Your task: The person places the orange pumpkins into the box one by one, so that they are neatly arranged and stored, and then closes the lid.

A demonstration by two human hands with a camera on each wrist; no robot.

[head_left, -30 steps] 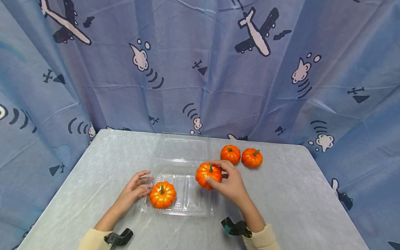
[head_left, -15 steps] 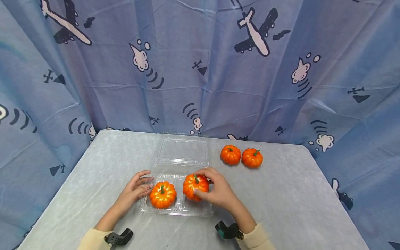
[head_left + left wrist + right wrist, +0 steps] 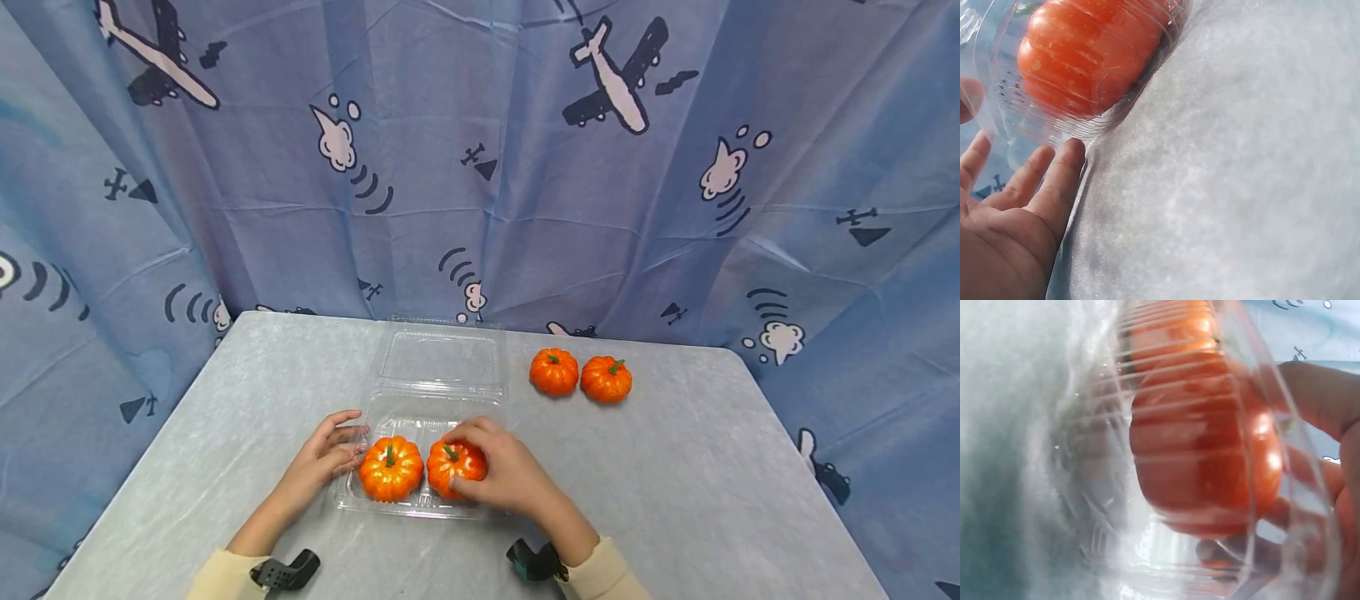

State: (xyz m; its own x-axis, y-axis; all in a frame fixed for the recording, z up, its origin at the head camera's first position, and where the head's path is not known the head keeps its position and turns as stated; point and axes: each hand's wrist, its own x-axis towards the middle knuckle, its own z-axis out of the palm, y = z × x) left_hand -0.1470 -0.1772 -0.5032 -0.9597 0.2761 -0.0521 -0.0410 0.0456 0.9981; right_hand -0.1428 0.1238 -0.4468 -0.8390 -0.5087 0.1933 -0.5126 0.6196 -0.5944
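In the head view, my right hand [image 3: 510,468] grips a small orange pumpkin [image 3: 444,477] with a green stem, low in the right part of a clear plastic clamshell box [image 3: 427,510]. Through the box wall, the right wrist view shows this pumpkin [image 3: 1191,450] with fingers around its far side. A second pumpkin [image 3: 391,471] sits in the box's left part, close beside the first. My left hand [image 3: 326,454] lies at the box's left side, its fingers loosely extended. Fingertips [image 3: 1074,150] rest right at the ribbed plastic wall in the left wrist view.
Two more orange pumpkins, one [image 3: 553,372] beside the other [image 3: 606,380], stand on the grey table [image 3: 697,467] behind and right of the box. The box's lid [image 3: 441,357] lies folded back. A blue patterned curtain [image 3: 420,167] hangs behind the table.
My right hand has carried its pumpkin left and down into the box, beside the other one. The left hand, box and two back pumpkins have stayed in place.
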